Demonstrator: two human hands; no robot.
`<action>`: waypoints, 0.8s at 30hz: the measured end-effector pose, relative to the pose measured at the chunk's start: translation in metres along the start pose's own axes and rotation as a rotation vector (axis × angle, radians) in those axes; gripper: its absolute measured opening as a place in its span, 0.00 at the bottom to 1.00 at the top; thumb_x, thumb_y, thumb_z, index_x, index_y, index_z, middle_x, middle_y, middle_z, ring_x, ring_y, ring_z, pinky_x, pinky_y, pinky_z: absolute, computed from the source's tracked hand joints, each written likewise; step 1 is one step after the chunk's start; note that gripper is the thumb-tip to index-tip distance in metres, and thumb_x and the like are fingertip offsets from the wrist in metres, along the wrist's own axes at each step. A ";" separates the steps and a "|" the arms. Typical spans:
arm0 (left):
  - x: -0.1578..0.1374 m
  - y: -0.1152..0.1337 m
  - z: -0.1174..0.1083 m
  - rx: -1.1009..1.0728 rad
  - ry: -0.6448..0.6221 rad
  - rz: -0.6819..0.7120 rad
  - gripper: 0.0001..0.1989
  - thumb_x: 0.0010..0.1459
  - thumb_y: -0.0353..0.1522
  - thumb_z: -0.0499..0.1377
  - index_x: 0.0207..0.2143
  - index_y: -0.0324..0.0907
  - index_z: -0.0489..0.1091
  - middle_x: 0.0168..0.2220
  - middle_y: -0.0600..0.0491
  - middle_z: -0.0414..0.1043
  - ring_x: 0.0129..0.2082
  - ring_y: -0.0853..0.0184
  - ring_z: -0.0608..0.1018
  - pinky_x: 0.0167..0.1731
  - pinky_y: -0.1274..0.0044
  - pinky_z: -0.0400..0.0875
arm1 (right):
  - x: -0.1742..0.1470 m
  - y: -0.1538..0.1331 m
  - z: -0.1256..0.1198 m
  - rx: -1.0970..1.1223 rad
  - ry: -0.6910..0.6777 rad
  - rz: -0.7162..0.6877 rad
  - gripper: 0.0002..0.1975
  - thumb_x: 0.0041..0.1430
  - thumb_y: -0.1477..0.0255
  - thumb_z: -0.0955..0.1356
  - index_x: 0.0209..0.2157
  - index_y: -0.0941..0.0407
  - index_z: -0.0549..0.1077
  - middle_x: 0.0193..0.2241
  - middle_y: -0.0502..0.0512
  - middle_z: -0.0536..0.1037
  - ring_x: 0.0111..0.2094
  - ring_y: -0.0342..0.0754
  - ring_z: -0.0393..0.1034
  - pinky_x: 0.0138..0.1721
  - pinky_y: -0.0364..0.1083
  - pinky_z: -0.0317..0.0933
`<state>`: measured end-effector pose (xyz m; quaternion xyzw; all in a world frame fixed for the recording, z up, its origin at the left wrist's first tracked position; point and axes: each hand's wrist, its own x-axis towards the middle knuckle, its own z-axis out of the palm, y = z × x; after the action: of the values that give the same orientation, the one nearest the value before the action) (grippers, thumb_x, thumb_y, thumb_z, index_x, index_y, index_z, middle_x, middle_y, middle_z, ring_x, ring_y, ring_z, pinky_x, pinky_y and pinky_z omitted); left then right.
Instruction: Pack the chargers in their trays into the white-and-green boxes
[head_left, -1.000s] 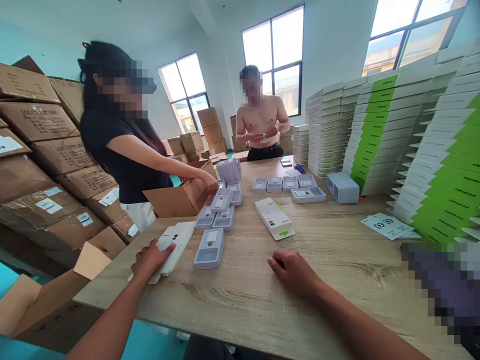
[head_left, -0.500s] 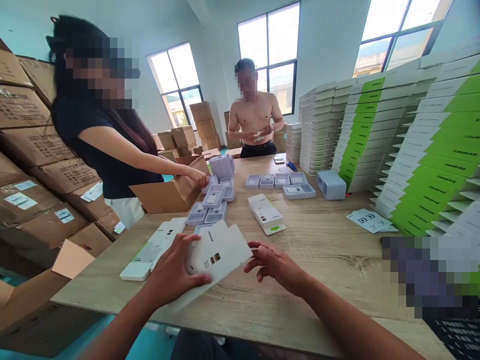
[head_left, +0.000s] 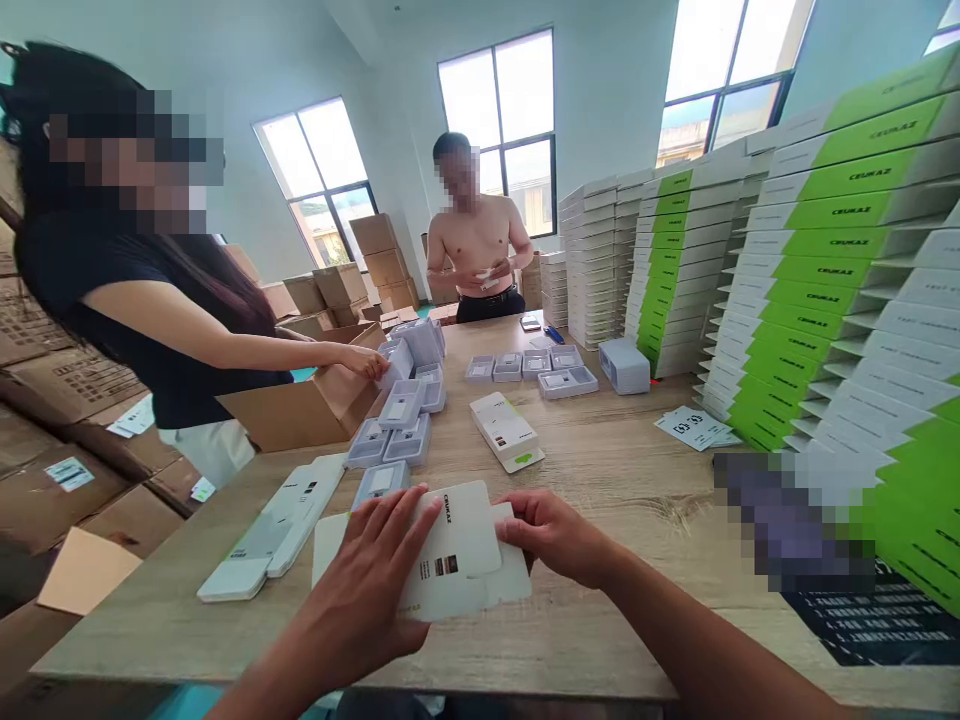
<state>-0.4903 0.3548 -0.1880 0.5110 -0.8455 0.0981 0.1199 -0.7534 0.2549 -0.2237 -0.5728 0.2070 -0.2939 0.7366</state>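
A flat white carton with printed lettering and a small picture is tilted above the near side of the table. My left hand grips its left part, fingers over the face and thumb at the lower edge. At its right end my right hand pinches an end flap between thumb and fingers. Left of my hands lies a stack of flattened cartons. A formed white box with a green-marked end lies just beyond, and a plastic tray sits behind my left fingers.
Several plastic trays stand at the left beside an open cardboard box, where a co-worker's hand reaches. Another person stands at the far end. Tall stacks of white-and-green boxes line the right, near paper cards.
My right hand has closed on the carton's end flap. My left hand has shifted over the carton, which has turned more level. The view has swung slightly right.
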 end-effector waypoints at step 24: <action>0.083 0.084 0.053 -1.805 0.301 -0.896 0.37 0.50 0.60 0.66 0.46 0.38 0.78 0.31 0.45 0.83 0.33 0.53 0.84 0.30 0.70 0.79 | 0.007 0.006 0.013 0.255 0.424 -0.228 0.27 0.57 0.43 0.72 0.39 0.54 0.74 0.30 0.52 0.81 0.31 0.51 0.76 0.32 0.48 0.69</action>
<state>-0.6073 0.3081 -0.2168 0.4818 -0.3110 -0.5670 0.5913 -0.7391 0.2605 -0.2256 -0.4206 0.2519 -0.5121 0.7053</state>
